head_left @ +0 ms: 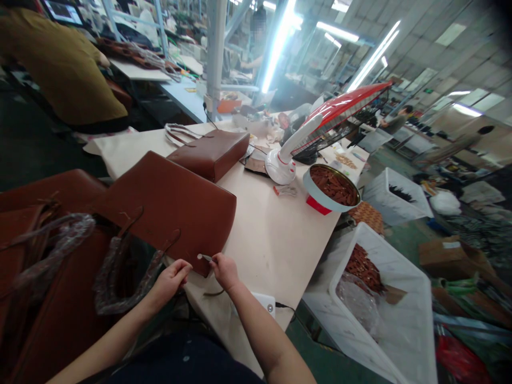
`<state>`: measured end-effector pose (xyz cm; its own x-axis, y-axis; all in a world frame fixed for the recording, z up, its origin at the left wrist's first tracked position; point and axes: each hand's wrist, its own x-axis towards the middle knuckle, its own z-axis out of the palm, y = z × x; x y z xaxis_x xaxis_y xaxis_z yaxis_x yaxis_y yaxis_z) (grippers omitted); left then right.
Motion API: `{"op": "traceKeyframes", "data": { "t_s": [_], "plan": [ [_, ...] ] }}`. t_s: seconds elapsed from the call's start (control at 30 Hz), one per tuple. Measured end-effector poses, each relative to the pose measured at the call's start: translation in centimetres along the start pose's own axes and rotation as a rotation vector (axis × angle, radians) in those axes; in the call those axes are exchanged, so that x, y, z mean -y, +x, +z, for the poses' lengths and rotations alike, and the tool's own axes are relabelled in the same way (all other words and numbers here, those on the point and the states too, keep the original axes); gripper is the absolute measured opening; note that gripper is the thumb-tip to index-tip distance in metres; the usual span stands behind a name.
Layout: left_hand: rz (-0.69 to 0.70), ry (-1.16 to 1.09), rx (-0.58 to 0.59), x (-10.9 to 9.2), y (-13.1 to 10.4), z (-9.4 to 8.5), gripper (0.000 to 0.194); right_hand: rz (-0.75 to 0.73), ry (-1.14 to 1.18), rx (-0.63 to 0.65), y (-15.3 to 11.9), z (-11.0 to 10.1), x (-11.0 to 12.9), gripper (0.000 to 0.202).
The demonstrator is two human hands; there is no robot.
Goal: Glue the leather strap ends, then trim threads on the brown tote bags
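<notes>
A brown leather handbag (172, 202) lies flat across the table's near left edge. Its handle (116, 288), wrapped in clear plastic, hangs toward me. My right hand (225, 271) is closed on a small tapered grey tool (206, 257) at the bag's lower right corner. At the tool's tip is a small round white disc (199, 256), against the leather; whether it is stuck there I cannot tell. My left hand (174, 277) is closed in a pinch just below the bag's lower edge, and what it holds, if anything, is hidden.
Another brown bag (216, 152) lies behind. A red and white fan (282, 165) and a round tin (332, 186) of brown leather pieces stand on the cream table (272, 234). More bags (48, 266) are piled left. A white bin (380, 298) stands right. A co-worker (60, 69) sits far left.
</notes>
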<state>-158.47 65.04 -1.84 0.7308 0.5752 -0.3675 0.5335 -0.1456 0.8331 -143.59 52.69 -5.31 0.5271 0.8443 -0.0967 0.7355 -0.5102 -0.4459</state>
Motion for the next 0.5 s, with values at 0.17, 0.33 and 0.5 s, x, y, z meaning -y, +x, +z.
{"op": "traceKeyframes", "data": {
  "t_s": [0.17, 0.33, 0.5],
  "plan": [
    [-0.055, 0.274, 0.007, 4.4, -1.3, -3.5, 0.035, -0.022, -0.027, -0.005, 0.5, -0.7, -0.3, 0.014],
    [-0.078, 0.42, -0.015, 7.7, -2.7, -3.4, 0.053, -0.094, -0.048, 0.004, 1.3, -1.5, 0.1, 0.013],
    [-0.026, 0.437, 0.078, 8.2, -3.5, -2.1, 0.047, -0.162, -0.034, 0.024, 1.0, -1.6, 0.8, 0.016]
  ]
}}
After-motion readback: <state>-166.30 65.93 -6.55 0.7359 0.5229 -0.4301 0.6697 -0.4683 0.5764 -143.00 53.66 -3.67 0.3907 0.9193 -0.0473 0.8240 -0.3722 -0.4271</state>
